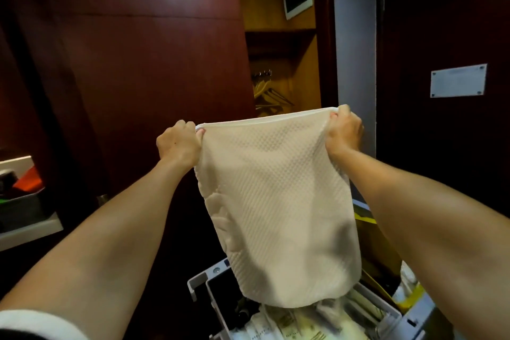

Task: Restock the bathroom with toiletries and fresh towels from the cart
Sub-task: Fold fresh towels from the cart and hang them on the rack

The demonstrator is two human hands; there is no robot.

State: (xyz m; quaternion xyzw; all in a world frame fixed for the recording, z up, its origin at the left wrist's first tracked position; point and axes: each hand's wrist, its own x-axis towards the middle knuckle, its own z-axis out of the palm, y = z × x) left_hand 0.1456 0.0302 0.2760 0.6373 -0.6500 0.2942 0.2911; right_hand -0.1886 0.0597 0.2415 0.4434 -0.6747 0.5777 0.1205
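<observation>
Above the cart [405,320], both hands are raised at about the same height, well apart, with a towel [278,201] stretched between them. The left hand [178,143] pinches the towel's top left corner, fingers curled over the hem; the right hand [345,130] grips the top right corner the same way. Neither holds anything else.

The towel hangs freely from that taut top edge, its lower end dropping to just over the cart's tray of packets [289,323]; I cannot tell whether it touches them. It looks soft and light: the body sags and narrows below the grip, with a rumple down the left side, so it will drape and fold wherever it is not supported. I judge the 2 top corners to be the right places to hold it, since the stitched hem gives the fingers a firm edge and keeps the cloth spread for folding or hanging. It should not slip or break, though the trailing end could snag on the cart.

It is cream-white, with a fine waffle weave and a plain, smoother band along the top.

Beyond the hands stand a dark red wooden panel [138,63] and an open closet [281,63] with hangers [271,92]. To the right is a dark door bearing a pale plate [458,80].
</observation>
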